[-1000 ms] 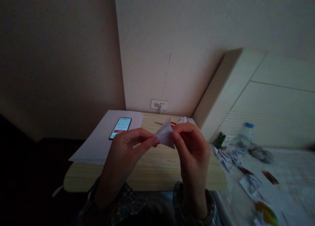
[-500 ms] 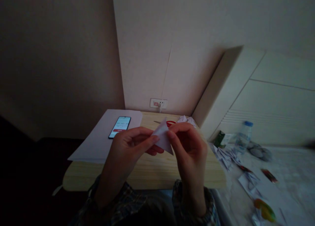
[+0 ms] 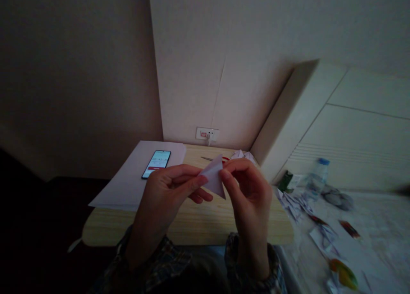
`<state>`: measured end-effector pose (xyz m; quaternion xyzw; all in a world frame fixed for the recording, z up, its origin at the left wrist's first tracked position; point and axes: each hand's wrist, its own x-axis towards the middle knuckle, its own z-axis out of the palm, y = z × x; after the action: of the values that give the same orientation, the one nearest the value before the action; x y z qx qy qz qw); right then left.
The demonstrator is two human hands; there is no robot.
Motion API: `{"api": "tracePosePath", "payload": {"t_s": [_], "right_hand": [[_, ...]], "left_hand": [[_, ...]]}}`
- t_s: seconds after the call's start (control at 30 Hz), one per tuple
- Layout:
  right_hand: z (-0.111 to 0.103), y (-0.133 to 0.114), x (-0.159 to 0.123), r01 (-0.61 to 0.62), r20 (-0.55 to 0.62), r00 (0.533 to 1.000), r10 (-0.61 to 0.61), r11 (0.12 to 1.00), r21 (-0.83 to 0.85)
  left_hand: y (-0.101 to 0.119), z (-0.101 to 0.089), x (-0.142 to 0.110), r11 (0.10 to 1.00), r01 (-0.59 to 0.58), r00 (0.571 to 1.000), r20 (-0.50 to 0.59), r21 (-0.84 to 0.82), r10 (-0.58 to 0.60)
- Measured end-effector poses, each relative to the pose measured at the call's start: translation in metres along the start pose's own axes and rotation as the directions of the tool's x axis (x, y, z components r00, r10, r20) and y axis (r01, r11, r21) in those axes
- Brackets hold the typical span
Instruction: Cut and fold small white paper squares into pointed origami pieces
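Spread at left across the pale wooden counter [image 3: 195,228], white sheets of paper [image 3: 118,187], with a lit phone [image 3: 156,164] on top. Next, pinching the left part of a small folded paper [image 3: 214,179] between thumb and forefinger, by the grip of the left hand [image 3: 169,189], with lower fingers held loosely apart below. Raised above the counter at center, with one point upward, in front of red-handled scissors [image 3: 226,159] lying toward the back. Clamped also at its right edge, thumb against forefinger, by the grip of the right hand [image 3: 248,189]. Behind that hand, on the counter, folded white pieces [image 3: 241,154]. Farther right, beyond the counter, scattered papers [image 3: 292,203] and a blue-capped bottle [image 3: 317,179].
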<state>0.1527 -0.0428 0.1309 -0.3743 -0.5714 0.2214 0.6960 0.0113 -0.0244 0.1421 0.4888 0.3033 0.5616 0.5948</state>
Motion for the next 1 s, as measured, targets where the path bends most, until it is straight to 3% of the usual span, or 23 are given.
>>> {"api": "tracePosePath", "payload": {"t_s": [0.43,0.8,1.0], "right_hand": [[-0.0011,0.0008,-0.0003,-0.002,-0.018,1.000,0.002,0.999,-0.032],[0.0001,0.0010,0.0034,-0.023,0.014,1.000,0.023,0.999,-0.027],[-0.0016,-0.0005,0.0026,-0.040,0.022,0.999,0.041,0.999,-0.023]], "left_hand": [[0.0025,0.0018,-0.0006,0.998,-0.039,0.999,0.001,0.053,0.039],[0.0035,0.0039,-0.0005,0.996,-0.027,0.997,-0.069,0.090,0.034],[0.0037,0.0031,-0.0002,0.994,-0.034,0.998,-0.043,0.107,0.038]]}}
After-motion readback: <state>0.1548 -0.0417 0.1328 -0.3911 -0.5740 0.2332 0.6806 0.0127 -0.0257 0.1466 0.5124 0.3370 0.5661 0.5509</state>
